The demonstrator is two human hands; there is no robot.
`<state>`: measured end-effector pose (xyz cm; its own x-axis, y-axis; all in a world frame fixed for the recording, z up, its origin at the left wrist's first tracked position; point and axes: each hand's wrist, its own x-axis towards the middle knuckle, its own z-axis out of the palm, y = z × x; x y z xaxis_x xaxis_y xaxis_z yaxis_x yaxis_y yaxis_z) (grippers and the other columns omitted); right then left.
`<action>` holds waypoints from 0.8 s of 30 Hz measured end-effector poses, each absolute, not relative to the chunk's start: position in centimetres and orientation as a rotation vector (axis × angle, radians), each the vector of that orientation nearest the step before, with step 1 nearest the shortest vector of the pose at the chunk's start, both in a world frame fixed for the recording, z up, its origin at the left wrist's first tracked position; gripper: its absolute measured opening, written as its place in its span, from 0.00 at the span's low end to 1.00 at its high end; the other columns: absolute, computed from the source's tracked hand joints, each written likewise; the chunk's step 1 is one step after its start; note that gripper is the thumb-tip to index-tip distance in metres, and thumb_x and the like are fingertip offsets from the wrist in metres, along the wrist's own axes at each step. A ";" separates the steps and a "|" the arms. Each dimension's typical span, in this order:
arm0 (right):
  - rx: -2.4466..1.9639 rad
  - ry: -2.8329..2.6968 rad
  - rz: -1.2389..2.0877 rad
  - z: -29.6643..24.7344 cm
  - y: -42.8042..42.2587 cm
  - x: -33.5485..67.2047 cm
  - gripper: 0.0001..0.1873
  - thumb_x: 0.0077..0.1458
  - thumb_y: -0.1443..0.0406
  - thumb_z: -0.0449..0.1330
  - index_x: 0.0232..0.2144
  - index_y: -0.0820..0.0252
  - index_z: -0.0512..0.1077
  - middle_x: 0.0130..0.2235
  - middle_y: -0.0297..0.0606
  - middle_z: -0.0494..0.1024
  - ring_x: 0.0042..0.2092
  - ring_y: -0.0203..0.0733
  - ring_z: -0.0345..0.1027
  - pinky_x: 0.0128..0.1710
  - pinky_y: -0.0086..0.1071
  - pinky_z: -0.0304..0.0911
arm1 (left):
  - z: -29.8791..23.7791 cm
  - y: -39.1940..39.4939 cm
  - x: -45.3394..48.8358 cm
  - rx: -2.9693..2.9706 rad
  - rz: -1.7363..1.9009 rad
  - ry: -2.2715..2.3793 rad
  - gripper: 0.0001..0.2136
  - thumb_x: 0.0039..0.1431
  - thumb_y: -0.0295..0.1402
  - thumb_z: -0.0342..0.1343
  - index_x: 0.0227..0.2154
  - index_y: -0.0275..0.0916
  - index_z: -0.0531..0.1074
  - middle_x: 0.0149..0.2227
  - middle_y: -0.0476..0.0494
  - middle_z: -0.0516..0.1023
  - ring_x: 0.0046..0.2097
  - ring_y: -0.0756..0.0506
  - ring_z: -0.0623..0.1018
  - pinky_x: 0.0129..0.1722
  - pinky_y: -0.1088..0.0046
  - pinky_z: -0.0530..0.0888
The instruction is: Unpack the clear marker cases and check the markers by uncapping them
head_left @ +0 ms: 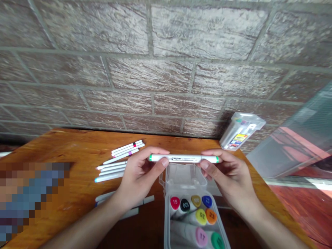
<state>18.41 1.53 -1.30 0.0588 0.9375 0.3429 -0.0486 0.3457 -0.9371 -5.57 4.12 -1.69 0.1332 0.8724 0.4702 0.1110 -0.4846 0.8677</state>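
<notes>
A white marker (184,158) with green bands at both ends is held level between my two hands. My left hand (141,173) pinches it near its left end, thumb below and fingers above. Near the right end, my right hand (230,173) grips it the same way. Just beneath the marker stands a clear plastic case (167,214) with its lid (185,174) tipped back. Several markers with coloured, numbered caps, such as a red cap (175,203) and an orange cap (211,216), fill the case.
Several white markers (114,167) lie on the wooden table (77,145) left of the case, more partly behind my left forearm. A lidded clear container (240,133) holding markers stands at the back right. A stone-block wall (155,76) borders the table; a translucent panel (293,135) is at right.
</notes>
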 end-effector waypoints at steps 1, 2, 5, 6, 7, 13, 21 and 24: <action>-0.928 -1.271 0.950 -1.4 1.5 18.5 0.07 0.57 0.62 0.75 0.39 0.50 0.85 0.26 0.31 0.82 0.25 0.30 0.72 0.25 0.19 0.65 | -1.7 4.1 -5.6 1.721 1.414 0.958 0.04 0.66 0.33 0.65 0.41 0.41 0.83 0.37 0.48 0.85 0.35 0.50 0.80 0.33 0.78 0.73; -0.925 -1.266 0.961 -1.5 1.5 18.5 0.07 0.58 0.61 0.75 0.40 0.50 0.85 0.27 0.32 0.83 0.26 0.30 0.72 0.25 0.20 0.66 | -1.7 4.1 -5.6 1.710 1.411 0.962 0.05 0.66 0.33 0.64 0.41 0.41 0.83 0.36 0.48 0.85 0.34 0.50 0.79 0.32 0.78 0.72; -0.923 -1.271 0.980 -1.9 1.5 18.7 0.07 0.61 0.59 0.73 0.42 0.49 0.85 0.28 0.32 0.83 0.26 0.30 0.72 0.26 0.20 0.67 | -1.8 4.1 -5.6 1.670 1.389 0.947 0.07 0.68 0.36 0.63 0.42 0.41 0.83 0.35 0.48 0.84 0.31 0.51 0.76 0.29 0.78 0.70; -0.923 -1.276 0.976 -1.9 1.5 18.7 0.07 0.61 0.59 0.72 0.42 0.49 0.84 0.27 0.32 0.83 0.26 0.30 0.72 0.26 0.20 0.66 | -1.8 4.1 -5.6 1.663 1.383 0.941 0.07 0.68 0.37 0.62 0.42 0.41 0.83 0.34 0.48 0.84 0.31 0.51 0.76 0.29 0.78 0.69; -0.924 -1.283 0.968 -1.9 1.5 18.7 0.06 0.61 0.60 0.72 0.41 0.50 0.84 0.26 0.32 0.82 0.26 0.30 0.71 0.26 0.20 0.65 | -1.8 4.1 -5.6 1.667 1.381 0.937 0.07 0.69 0.37 0.62 0.43 0.42 0.83 0.34 0.48 0.84 0.31 0.51 0.76 0.29 0.78 0.69; -0.977 -1.306 0.898 -1.5 1.4 18.5 0.04 0.58 0.64 0.74 0.36 0.52 0.83 0.22 0.30 0.79 0.23 0.30 0.68 0.23 0.21 0.62 | -1.6 3.8 -5.3 1.753 1.435 0.945 0.04 0.66 0.33 0.64 0.39 0.40 0.82 0.36 0.46 0.86 0.36 0.48 0.82 0.35 0.77 0.75; -0.917 -1.195 1.028 -1.6 1.2 18.4 0.06 0.58 0.58 0.74 0.37 0.52 0.84 0.26 0.34 0.82 0.24 0.33 0.72 0.22 0.22 0.67 | -1.5 3.8 -5.4 1.576 1.376 0.882 0.08 0.69 0.38 0.62 0.38 0.41 0.83 0.32 0.47 0.83 0.33 0.49 0.79 0.31 0.76 0.72; -0.887 -1.186 1.051 -1.6 1.2 18.4 0.06 0.60 0.59 0.73 0.37 0.52 0.84 0.28 0.35 0.84 0.24 0.34 0.72 0.23 0.24 0.67 | -1.8 3.8 -5.3 1.485 1.354 0.862 0.10 0.70 0.40 0.61 0.39 0.42 0.84 0.30 0.48 0.81 0.30 0.51 0.75 0.28 0.76 0.67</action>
